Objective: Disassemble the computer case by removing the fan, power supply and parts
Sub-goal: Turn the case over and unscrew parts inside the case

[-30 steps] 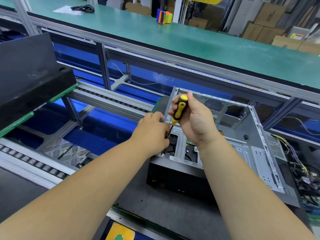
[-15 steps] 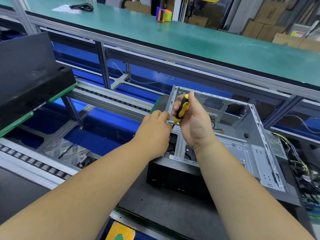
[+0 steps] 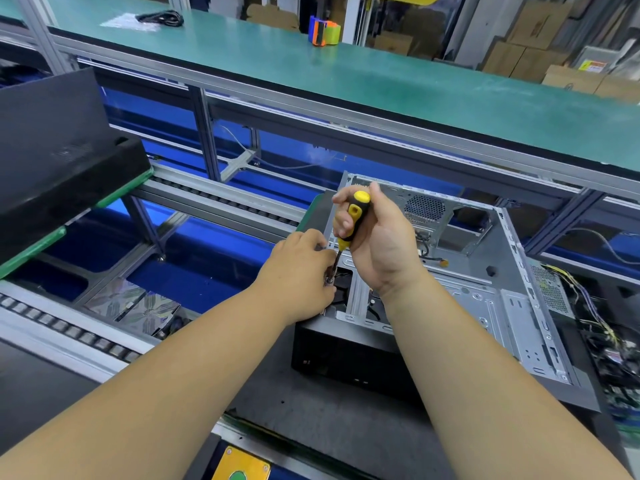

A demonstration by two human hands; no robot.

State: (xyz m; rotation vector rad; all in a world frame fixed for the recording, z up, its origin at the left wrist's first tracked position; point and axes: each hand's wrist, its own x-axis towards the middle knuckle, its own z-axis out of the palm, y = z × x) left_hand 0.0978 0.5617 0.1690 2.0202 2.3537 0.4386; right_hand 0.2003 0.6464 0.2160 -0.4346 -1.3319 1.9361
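Green-topped counter (image 3: 398,84) across background, roller conveyor below. Open computer case (image 3: 485,299) lies on its side on dark mat at centre right. Right hand (image 3: 377,244), fingers closed around yellow-black screwdriver (image 3: 351,220), shaft angled down-left into case front corner. Left hand (image 3: 298,275), fingers pinched at screwdriver tip.

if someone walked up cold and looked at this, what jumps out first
First the yellow-and-black screwdriver, gripped upright in the right hand at centre frame, its tip down by the left hand at the near-left corner of the open grey metal computer case. Next the long green-topped workbench running across the back, with an orange, blue and green tape dispenser standing on it.
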